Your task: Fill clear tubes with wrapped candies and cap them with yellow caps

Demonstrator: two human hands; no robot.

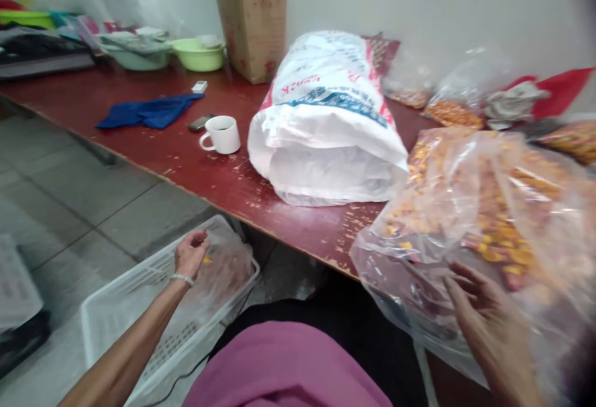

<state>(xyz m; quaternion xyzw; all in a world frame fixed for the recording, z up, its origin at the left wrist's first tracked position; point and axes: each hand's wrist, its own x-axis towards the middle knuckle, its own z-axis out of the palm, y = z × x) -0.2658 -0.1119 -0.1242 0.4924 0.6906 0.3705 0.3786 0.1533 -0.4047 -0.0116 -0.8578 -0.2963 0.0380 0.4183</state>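
Note:
My left hand (190,255) is over a white slatted plastic basket (93,308) on the floor, its fingers curled together. Whether anything is between them I cannot make out. A small yellow piece (206,260) shows just below that hand, and a clear plastic sheet or bag (228,264) lies inside the basket. On the right, my right hand (484,314) is at the mouth of a large clear plastic bag (419,227), fingers bent but apart. Many small yellow and pinkish pieces (512,252) fill this bag, which rests on the dark red table (316,233).
A white woven sack (326,115) lies with its mouth facing me. Left of it are a white mug (223,134), a blue cloth (149,112) and a cardboard box (263,28). Smaller clear bags (454,112) line the wall. A green basin (198,56) stands farther back.

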